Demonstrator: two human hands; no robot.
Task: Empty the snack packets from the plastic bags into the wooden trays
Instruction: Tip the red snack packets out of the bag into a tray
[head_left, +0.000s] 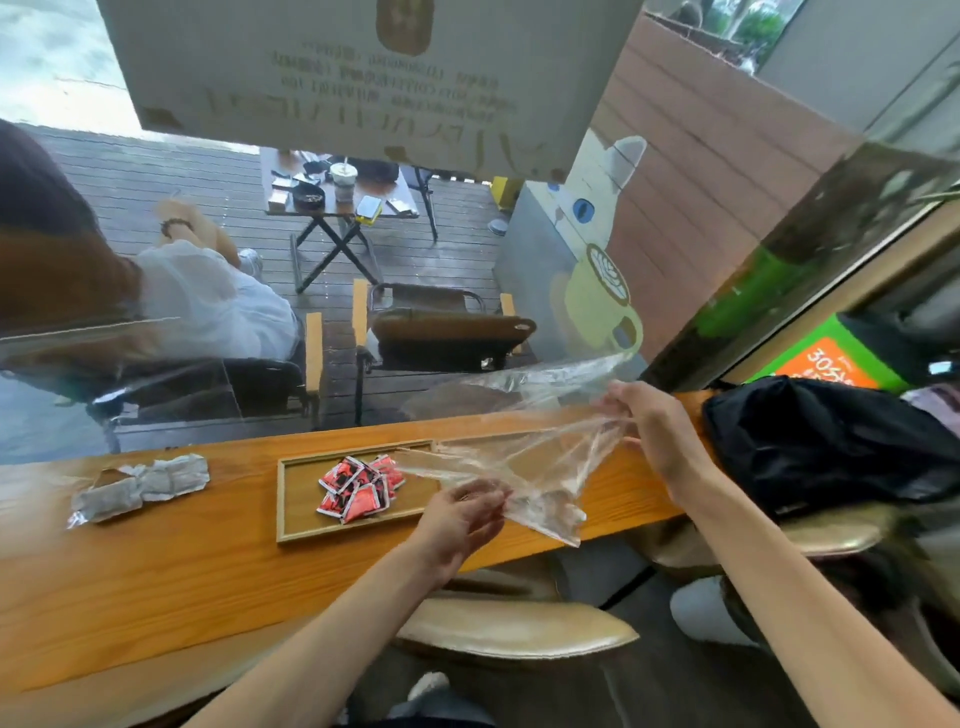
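Observation:
A clear plastic bag is stretched in the air over the right end of a wooden tray. My left hand pinches the bag's lower edge near the tray's right end. My right hand grips its upper right part, further back. Several red snack packets lie in a heap in the middle of the tray. The bag looks empty. A second tray section shows through the plastic behind it.
The trays sit on a long wooden counter against a window. Grey-white packets in another clear bag lie to the left. A black bag fills the counter's right end. Stools stand below.

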